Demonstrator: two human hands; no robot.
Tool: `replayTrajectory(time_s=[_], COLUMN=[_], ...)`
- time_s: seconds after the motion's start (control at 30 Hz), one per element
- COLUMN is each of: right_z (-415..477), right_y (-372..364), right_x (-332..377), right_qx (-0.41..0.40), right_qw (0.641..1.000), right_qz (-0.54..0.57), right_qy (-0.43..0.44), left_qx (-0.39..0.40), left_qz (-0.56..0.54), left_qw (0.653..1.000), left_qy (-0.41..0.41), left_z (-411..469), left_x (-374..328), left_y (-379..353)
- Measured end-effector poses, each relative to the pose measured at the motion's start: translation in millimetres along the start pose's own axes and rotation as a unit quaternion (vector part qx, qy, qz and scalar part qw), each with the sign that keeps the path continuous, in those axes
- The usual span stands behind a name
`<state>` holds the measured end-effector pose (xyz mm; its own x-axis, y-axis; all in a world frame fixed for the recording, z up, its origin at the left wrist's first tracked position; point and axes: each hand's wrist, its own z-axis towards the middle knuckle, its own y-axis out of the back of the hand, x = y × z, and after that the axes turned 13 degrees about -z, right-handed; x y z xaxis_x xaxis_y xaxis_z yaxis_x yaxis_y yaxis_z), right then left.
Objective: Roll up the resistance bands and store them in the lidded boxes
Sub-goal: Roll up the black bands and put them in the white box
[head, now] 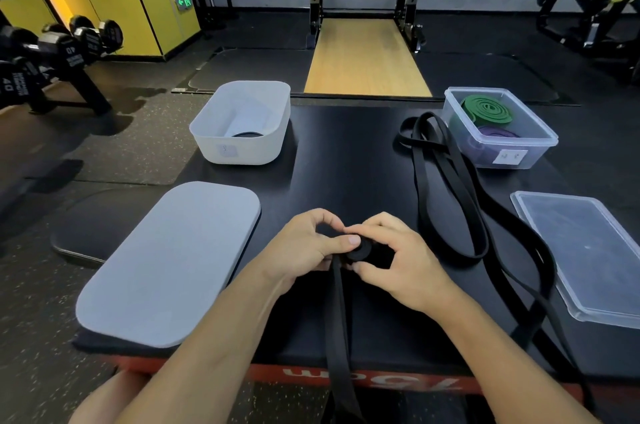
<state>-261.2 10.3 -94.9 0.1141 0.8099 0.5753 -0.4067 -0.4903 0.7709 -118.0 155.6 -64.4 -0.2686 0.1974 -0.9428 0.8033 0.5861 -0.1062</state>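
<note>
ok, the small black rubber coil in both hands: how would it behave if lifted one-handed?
Probably unwinds: only the left hand and right hand pinch the small black rubber coil closed. Likely floppy: its flat black tail drapes over the black table edge. That hanging tail may drag it.

We see both hands at the near middle of the black padded platform [346, 146], pinching a small black band roll [360, 252] between thumbs and fingertips: the left hand [304, 247] on its left side, the right hand [391, 260] on its right. The unrolled tail [337, 337] hangs over the near edge. A loose black band [446, 188] snakes along the right. Far left stands an open white box [263, 149] (a dark roll [247, 135] lies inside), with a grey lid [166, 264] nearer us. Far right, a clear box [543, 149] holds a green roll [486, 110] and a purple roll [498, 134]; a clear lid [581, 257] lies nearer.
</note>
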Motion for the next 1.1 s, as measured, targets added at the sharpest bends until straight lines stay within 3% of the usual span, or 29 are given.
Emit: replayTrajectory(time_s=[0.27,0.4,0.67,0.97,1.1], right_z=[-1.5,-1.1,1.1,-0.7,-1.3], right_y=[-3.4,-6.1,-9.5,-7.5,-7.1], right_x=[3.1,4.0,1.1,5.5,7.4], right_qx=[-0.054,-0.069,-0.032,-0.078,-0.099], right_qw=[0.997,0.993,0.985,0.985,0.984], right_qz=[-0.031,-0.086,-0.159,-0.152,-0.147], right_qy=[-0.048,-0.048,-0.059,-0.019,0.002], left_qx=[-0.045,-0.088,-0.071,-0.073,-0.039], left_qz=[0.043,0.143,0.120,0.056,0.054], left_qw=[0.996,0.977,0.986,0.992,0.996], left_qy=[-0.063,-0.130,-0.091,-0.085,-0.066], left_z=[-10.5,-12.2,-7.7,-11.3,-7.5], left_x=[6.5,13.0,13.4,6.3,-1.6], left_y=[-9.5,-5.8,6.5,0.6,0.0])
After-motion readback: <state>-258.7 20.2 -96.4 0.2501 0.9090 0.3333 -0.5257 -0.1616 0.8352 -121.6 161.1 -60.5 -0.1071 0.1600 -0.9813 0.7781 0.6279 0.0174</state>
